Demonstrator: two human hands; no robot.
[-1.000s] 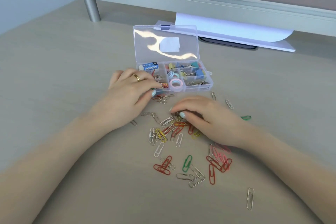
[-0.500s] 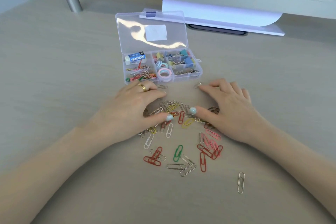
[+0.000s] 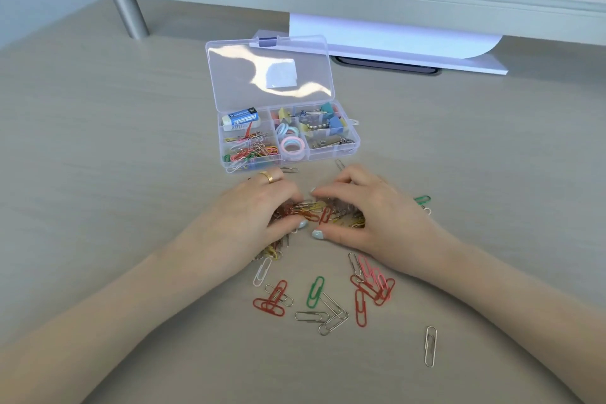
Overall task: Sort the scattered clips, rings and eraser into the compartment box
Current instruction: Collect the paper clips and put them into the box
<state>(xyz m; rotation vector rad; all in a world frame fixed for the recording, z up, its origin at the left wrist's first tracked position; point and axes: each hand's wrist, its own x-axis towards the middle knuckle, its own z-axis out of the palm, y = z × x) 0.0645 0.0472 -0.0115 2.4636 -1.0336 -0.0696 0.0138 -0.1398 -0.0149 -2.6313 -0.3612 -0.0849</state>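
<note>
The clips [image 3: 314, 210] being gathered lie in a small heap on the tabletop [image 3: 98, 174], at 6 o'clock from the box [image 3: 288, 138] and near its front wall. The left hand [image 3: 262, 207] and right hand [image 3: 360, 207] cup the heap from 9 and 3 o'clock, fingers curled over it and thumbs nearly meeting at its near edge. Whether either hand actually grips clips or only corrals them I cannot tell.

More clips lie loose at 6 o'clock of the hands, one silver clip [image 3: 430, 345] well apart at 5 o'clock, a green clip [image 3: 422, 199] just beyond the right hand. The box is open, its lid [image 3: 269, 72] laid back; the eraser [image 3: 241, 117], rings [image 3: 292, 144] and binder clips [image 3: 328, 123] sit in its compartments.

Risk, as I judge it: a two-handed scoop of slippery wire may shed clips on the lift, or spill them into the ring compartment beside the clip one. Interlocked clips could drag stragglers along.

Fingertips and much of the heap are hidden under the hands.
</note>
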